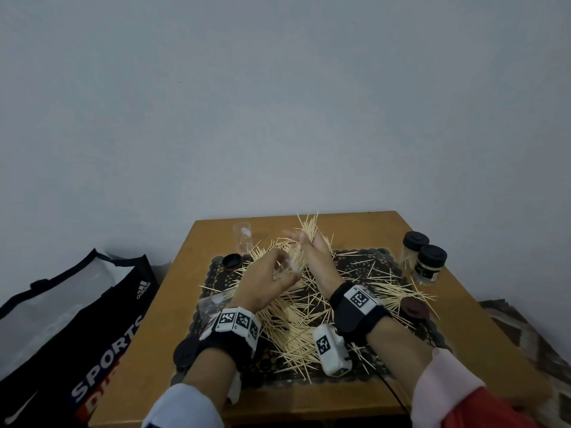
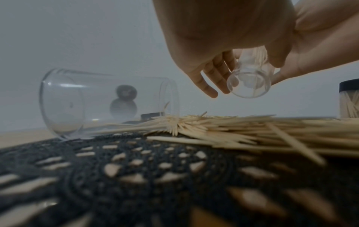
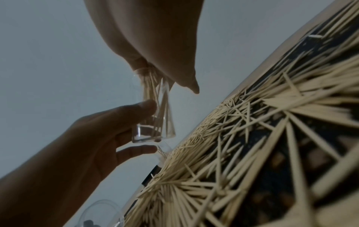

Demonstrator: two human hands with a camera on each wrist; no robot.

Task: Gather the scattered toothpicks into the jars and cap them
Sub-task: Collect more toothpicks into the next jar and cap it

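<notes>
Table [image 1: 364, 222] back edge against wall; bag [image 1: 92, 304] off left edge. Left hand [image 1: 265, 282] grasps clear jar [image 2: 249, 83] above mat [image 1: 364, 259] centre. Right hand [image 1: 315, 251] clenched round toothpick bundle [image 1: 309, 230], lower tips in jar mouth. Loose toothpicks [image 1: 296, 329] litter mat. 2 capped jars [image 1: 425, 261] near right edge; empty jar [image 1: 244, 237] back left, another [image 2: 87, 102] lying on side.

Pale cream toothpicks [image 1: 296, 319] lie over a black lace-patterned mat [image 1: 364, 267] on a tan wooden counter [image 1: 438, 319]. Two clear jars [image 1: 428, 267] wear black lids; another lid [image 1: 414, 307] is dark brown. The black bag [image 1: 102, 304] carries white lettering and a red patch, against a grey-white wall [image 1: 278, 103]
</notes>
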